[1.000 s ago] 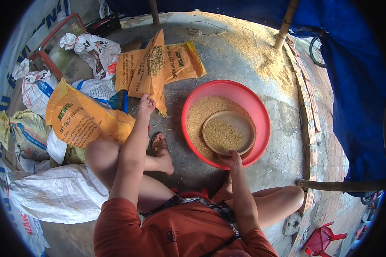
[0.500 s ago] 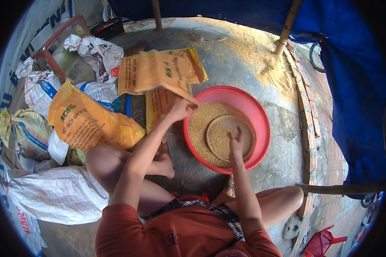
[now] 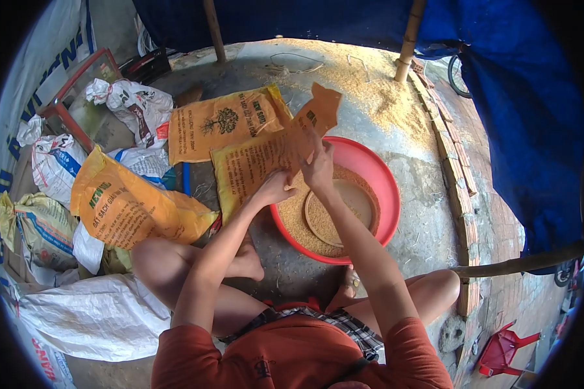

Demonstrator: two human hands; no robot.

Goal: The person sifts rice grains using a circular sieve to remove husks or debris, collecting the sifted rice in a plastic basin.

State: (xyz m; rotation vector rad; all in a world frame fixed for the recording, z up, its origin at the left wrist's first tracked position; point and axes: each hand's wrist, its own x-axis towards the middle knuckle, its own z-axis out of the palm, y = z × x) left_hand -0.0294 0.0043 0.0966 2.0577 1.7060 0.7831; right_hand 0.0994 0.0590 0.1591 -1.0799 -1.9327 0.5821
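Note:
An orange printed sack (image 3: pixel 250 165) slants from beside my left foot up over the left rim of a red plastic tub (image 3: pixel 388 194). My left hand (image 3: pixel 276 189) is closed on the sack's lower edge, next to the tub rim. Further up, my right hand (image 3: pixel 318 167) grips the sack's upper part, fingers pointing along it. Yellowish grain (image 3: pixel 292 217) lies in the tub, and a round shallow pan (image 3: pixel 360 198) with some grain in it rests on top. My right forearm hides part of the pan.
Another orange sack (image 3: pixel 217 126) lies flat behind, and a bulging orange sack (image 3: pixel 139 204) stands by my left knee. White sacks (image 3: pixel 139 107) crowd the left. Loose grain (image 3: pixel 396 104) covers the floor at the back, near a brick edging (image 3: pixel 457 194) and a red plastic stool (image 3: pixel 505 350).
My right hand has left the pan and moved up and left onto the sack. My left hand has come lower and right; the raised sack is now spread toward the tub.

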